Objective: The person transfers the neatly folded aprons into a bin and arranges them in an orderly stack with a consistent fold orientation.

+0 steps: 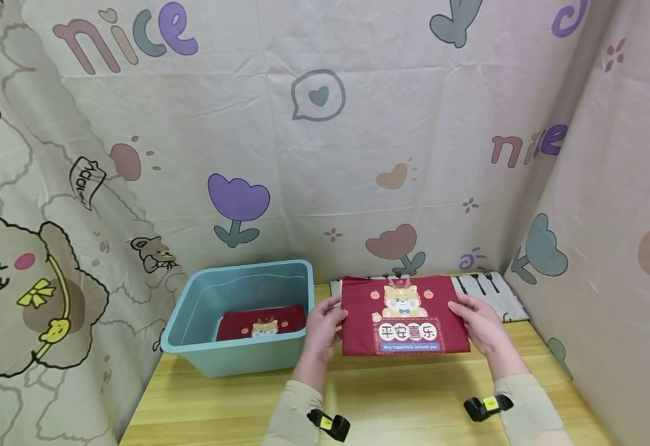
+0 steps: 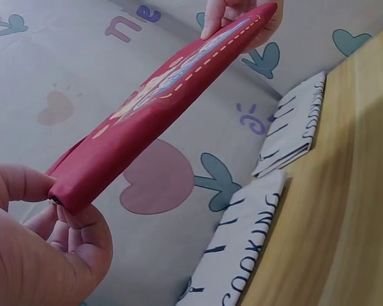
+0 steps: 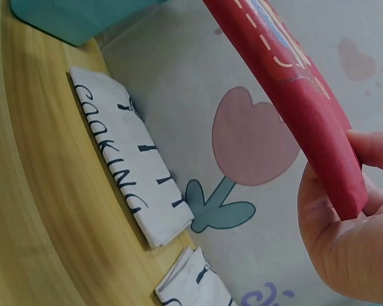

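Observation:
A folded red cloth (image 1: 358, 322) with a cartoon animal print and lettering is held up over the table, its printed face toward the head camera. The left hand (image 1: 322, 325) pinches its left edge, thumb on one face and fingers on the other, as the left wrist view shows. At the opposite edge the right hand (image 1: 482, 322) grips it the same way, seen closely in the right wrist view. A second red cloth (image 1: 236, 323) with a similar print lies inside the blue-green bin (image 1: 252, 359), left of the left hand.
Two folded white cloths with dark utensil prints lie along the back of the wooden table (image 1: 392, 402): one white cloth (image 3: 124, 159) behind the held cloth, another white cloth (image 1: 494, 291) to its right. A patterned curtain (image 1: 325, 167) hangs behind and at both sides.

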Available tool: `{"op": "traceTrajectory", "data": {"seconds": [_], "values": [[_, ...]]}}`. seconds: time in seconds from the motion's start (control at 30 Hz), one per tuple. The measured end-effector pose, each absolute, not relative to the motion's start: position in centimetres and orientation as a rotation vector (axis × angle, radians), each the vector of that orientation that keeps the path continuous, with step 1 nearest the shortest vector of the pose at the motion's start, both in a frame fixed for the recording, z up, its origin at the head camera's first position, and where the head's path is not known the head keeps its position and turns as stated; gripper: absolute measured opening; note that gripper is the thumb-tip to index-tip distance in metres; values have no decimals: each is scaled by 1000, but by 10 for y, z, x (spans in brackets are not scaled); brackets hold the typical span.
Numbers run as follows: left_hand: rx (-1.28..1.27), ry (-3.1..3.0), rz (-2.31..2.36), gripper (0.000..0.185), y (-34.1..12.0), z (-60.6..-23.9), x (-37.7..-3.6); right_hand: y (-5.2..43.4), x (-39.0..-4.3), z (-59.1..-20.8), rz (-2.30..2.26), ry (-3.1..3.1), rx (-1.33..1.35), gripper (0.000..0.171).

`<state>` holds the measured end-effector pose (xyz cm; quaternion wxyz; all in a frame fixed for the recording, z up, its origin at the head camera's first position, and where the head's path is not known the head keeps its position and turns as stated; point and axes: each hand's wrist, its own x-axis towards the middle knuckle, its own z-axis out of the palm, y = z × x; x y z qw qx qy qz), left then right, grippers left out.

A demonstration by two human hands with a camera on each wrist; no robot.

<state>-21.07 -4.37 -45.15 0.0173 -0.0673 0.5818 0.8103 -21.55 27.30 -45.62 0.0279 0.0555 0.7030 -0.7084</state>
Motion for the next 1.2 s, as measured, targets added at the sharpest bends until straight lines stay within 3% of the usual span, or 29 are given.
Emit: {"op": "traceTrajectory", "data": {"seconds": [1.2], "values": [[-148,1943,2497,44,-100,-439,-210,225,-219,-431,-2341,2044,41,52]]}}
